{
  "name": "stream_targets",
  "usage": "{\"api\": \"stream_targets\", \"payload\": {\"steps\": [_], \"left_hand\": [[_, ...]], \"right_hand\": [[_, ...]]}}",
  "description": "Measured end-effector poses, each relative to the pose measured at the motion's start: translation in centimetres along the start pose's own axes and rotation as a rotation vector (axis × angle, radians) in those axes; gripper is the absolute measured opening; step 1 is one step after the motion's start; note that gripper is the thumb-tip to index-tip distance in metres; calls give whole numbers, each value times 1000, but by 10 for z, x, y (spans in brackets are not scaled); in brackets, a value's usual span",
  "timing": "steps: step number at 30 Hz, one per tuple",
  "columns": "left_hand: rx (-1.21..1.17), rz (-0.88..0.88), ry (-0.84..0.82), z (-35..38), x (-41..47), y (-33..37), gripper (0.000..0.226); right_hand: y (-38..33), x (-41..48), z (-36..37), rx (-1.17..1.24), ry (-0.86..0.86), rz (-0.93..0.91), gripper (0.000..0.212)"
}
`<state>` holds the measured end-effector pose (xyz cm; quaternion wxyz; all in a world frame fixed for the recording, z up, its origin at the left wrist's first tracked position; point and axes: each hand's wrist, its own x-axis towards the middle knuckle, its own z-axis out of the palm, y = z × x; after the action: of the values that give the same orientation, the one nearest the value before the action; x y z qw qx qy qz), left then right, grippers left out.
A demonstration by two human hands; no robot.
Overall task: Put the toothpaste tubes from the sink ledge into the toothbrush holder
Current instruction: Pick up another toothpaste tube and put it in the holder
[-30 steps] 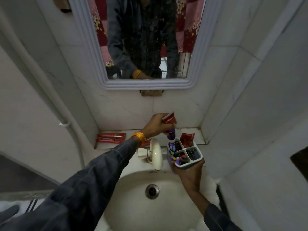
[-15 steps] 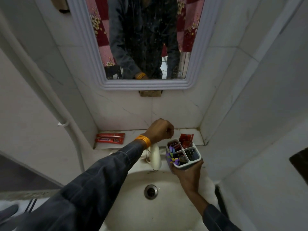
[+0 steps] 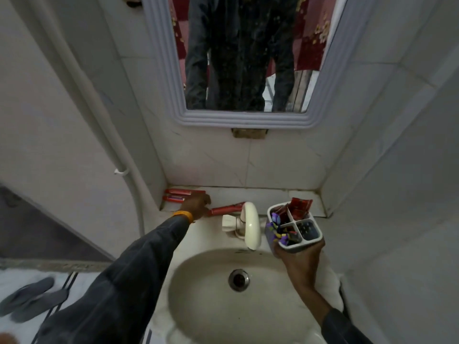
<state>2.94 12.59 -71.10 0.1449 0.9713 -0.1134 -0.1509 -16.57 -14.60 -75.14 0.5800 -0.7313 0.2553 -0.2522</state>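
Ledge (image 3: 273, 194): left grip (image 3: 197, 206) touching toothpaste tube (image 3: 226, 209).

Sink ledge (image 3: 248, 194) runs along the back wall, behind the basin (image 3: 213, 306). Tap (image 3: 250, 224) at basin's rear centre. Two toothpaste tubes (image 3: 178, 195) lie at ledge's far left corner; a third tube (image 3: 227, 209) lies just left of the tap. My left hand (image 3: 197, 206) sits between them. My right hand (image 3: 301, 260) holds the toothbrush holder (image 3: 295, 229) right of the tap, tubes standing in its rear compartments.
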Motion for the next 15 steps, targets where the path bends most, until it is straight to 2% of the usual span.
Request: {"api": "stream_targets", "payload": {"steps": [5, 12, 15], "left_hand": [[-4, 99, 93, 19, 4, 20, 38], [159, 221, 59, 29, 18, 44, 24], [93, 193, 67, 23, 17, 43, 22]], "right_hand": [[2, 2, 0, -6, -33, 2, 116], [-2, 3, -2, 22, -62, -17, 117], [-3, 3, -2, 44, -65, -19, 115]]}}
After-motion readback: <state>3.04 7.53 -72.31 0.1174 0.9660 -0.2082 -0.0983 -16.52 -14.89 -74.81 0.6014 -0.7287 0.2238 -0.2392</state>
